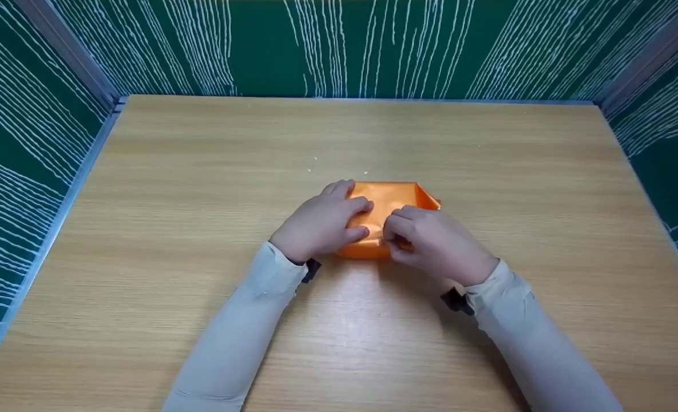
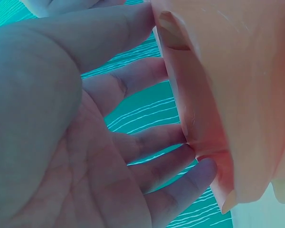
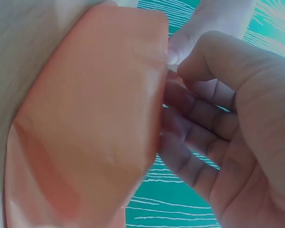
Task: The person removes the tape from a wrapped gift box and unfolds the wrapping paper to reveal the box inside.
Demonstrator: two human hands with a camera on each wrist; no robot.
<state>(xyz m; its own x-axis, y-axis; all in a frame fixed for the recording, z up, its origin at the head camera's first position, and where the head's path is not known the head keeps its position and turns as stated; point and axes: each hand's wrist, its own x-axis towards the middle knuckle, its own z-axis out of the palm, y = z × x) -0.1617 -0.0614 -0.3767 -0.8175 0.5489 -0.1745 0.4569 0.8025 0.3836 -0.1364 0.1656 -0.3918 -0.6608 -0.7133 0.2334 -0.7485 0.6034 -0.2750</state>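
Note:
A box-shaped package point(image 1: 387, 197) wrapped in shiny orange paper lies on the table, with a folded paper flap point(image 1: 426, 197) standing out at its far right corner. My left hand point(image 1: 327, 220) rests across its left part, fingers spread, and the left wrist view shows the fingertips against its side. At the near edge, my right hand point(image 1: 430, 240) has its fingers curled with thumb and index finger together. Between these tips and the paper, the right wrist view shows a small pale strip point(image 3: 173, 68), like clear tape. The hand partly hides it.
The package lies on a wood-grain table point(image 1: 201, 171). Tiny white scraps point(image 1: 365, 172) lie beyond the package. Green walls point(image 1: 264, 51) with white lines stand at the back and both sides.

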